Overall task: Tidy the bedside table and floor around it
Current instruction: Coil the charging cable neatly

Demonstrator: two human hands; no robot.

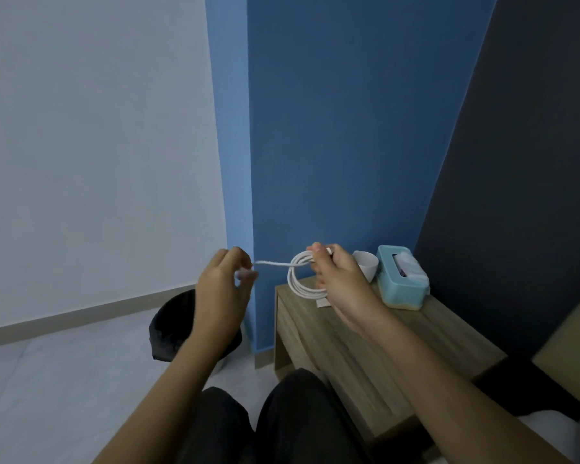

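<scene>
A white cable (298,279) is wound into a small coil that I hold up in the air over the left end of the wooden bedside table (365,346). My right hand (339,279) grips the coil at its top and side. My left hand (221,289) pinches the cable's loose end, which stretches straight from the coil to the left. A white plug end shows blurred at my left fingertips.
A teal tissue box (402,279) and a white cup (365,262) stand at the back of the table. A small white paper (323,302) lies under the coil. A black bin (175,326) stands on the floor left of the table. The bed's edge (570,370) is at the right.
</scene>
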